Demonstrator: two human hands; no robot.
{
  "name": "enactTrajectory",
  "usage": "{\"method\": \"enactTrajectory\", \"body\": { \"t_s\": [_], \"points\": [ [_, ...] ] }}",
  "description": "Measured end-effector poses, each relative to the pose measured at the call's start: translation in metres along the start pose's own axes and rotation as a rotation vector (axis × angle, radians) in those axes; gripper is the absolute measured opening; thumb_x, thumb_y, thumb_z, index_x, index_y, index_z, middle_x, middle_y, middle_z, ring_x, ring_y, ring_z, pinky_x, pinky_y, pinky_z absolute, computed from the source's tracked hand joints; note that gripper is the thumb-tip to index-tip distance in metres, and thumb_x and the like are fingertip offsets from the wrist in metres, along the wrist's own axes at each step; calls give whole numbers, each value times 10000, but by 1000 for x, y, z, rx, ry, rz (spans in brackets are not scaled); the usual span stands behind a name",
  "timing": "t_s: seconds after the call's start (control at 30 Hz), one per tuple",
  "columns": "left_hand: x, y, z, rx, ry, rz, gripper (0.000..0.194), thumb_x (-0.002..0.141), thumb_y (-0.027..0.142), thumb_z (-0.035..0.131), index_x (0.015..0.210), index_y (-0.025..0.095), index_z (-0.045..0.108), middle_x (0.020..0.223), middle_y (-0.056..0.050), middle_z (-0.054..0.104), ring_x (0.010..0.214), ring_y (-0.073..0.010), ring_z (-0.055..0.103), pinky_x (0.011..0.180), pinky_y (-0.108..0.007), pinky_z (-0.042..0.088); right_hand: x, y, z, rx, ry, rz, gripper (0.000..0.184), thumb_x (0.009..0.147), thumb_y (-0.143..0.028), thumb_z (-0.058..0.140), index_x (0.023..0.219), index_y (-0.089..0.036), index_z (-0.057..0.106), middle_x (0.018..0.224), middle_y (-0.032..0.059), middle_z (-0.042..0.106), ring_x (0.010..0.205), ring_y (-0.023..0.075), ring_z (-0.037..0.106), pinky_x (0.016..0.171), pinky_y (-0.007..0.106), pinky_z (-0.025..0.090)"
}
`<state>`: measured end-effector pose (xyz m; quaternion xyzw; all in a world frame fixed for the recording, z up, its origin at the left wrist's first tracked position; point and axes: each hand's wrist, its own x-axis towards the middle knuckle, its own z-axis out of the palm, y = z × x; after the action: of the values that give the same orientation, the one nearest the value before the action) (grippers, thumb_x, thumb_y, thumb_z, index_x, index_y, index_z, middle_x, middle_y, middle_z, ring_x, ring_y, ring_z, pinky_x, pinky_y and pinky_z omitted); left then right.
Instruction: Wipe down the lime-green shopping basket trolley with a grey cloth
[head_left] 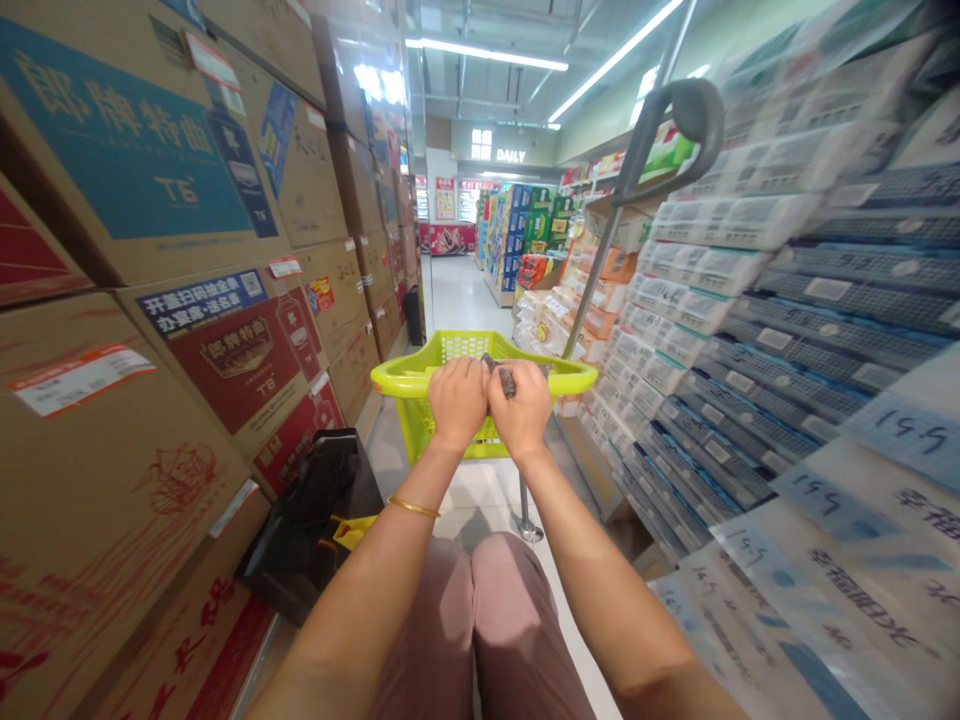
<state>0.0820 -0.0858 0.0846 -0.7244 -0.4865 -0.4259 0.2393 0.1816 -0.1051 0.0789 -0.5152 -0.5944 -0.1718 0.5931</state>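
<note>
My left hand (459, 400) and my right hand (523, 408) are side by side at the middle of the near rim of a lime-green wheeled shopping basket (405, 380). Both are closed, with a small dark grey, twisted-looking thing (508, 383) between them. One end of it pokes out from my right fingers; its kind is hard to make out. My left fingers meet its other end, and their tips are hidden. A long grey pull handle (592, 285) rises from the basket's right side, its loop grip (709, 140) tilted to the right.
Stacked cardboard cartons (195, 190) line the left, with a black bag or box (315, 520) at their foot. On the right are tall stacks of packaged tissues (697, 290) and bundled goods (825, 560). A white-floored aisle (461, 280) leads ahead to filled shelves (517, 235).
</note>
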Motion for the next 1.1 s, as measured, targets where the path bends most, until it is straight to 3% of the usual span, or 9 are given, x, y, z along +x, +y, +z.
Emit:
{"method": "enactTrajectory", "body": {
  "t_s": [0.1,0.23,0.43,0.53,0.63,0.9,1.0,1.1],
  "points": [
    [0,-4,-1,25,-1,16,322,938,265,338,742,185,580,746,-69,623,764,-202,558,672,-332,317,-3,-3,4,8,-48,-81,145,843,-285,498,765,-210,595,865,54,656,862,178,569,816,310,427],
    [0,-9,0,31,12,38,314,933,264,340,757,182,586,744,-70,625,779,-200,561,679,-327,321,0,18,-4,-27,-119,-155,108,825,-257,512,821,-209,609,940,64,653,917,184,568,829,318,426],
    [1,-12,1,29,34,39,322,933,268,333,744,190,583,741,-67,622,773,-198,557,681,-328,318,10,65,-29,-162,-41,-43,105,812,-243,499,792,-198,592,841,47,631,829,181,549,766,299,413],
    [2,-9,1,12,31,16,328,930,270,336,726,193,581,733,-71,617,770,-203,553,672,-332,312,14,77,-36,-183,20,22,102,803,-242,497,795,-194,587,828,47,614,814,182,538,744,293,408],
    [2,-6,0,-12,15,-17,325,927,267,340,724,190,582,739,-76,615,776,-207,552,667,-333,306,13,68,-33,-186,51,72,106,801,-245,493,778,-191,582,804,49,606,796,186,532,730,297,405],
    [2,-7,-2,14,5,-15,306,927,252,358,726,191,580,730,-67,623,766,-207,559,659,-333,310,0,-10,1,-44,-36,-34,151,848,-272,483,759,-201,583,828,55,641,837,181,558,784,298,419],
    [1,-11,-3,27,13,-5,315,933,262,355,728,189,583,737,-63,632,753,-199,560,656,-328,307,-2,-12,7,-28,-59,-85,144,846,-280,492,777,-205,594,860,56,647,846,177,566,792,299,420],
    [1,-14,-2,13,26,13,314,935,271,345,760,181,590,757,-68,636,776,-197,561,666,-326,304,0,3,3,-37,-128,-161,108,824,-254,506,820,-208,603,918,59,650,879,180,567,804,301,417]
  ]
}}
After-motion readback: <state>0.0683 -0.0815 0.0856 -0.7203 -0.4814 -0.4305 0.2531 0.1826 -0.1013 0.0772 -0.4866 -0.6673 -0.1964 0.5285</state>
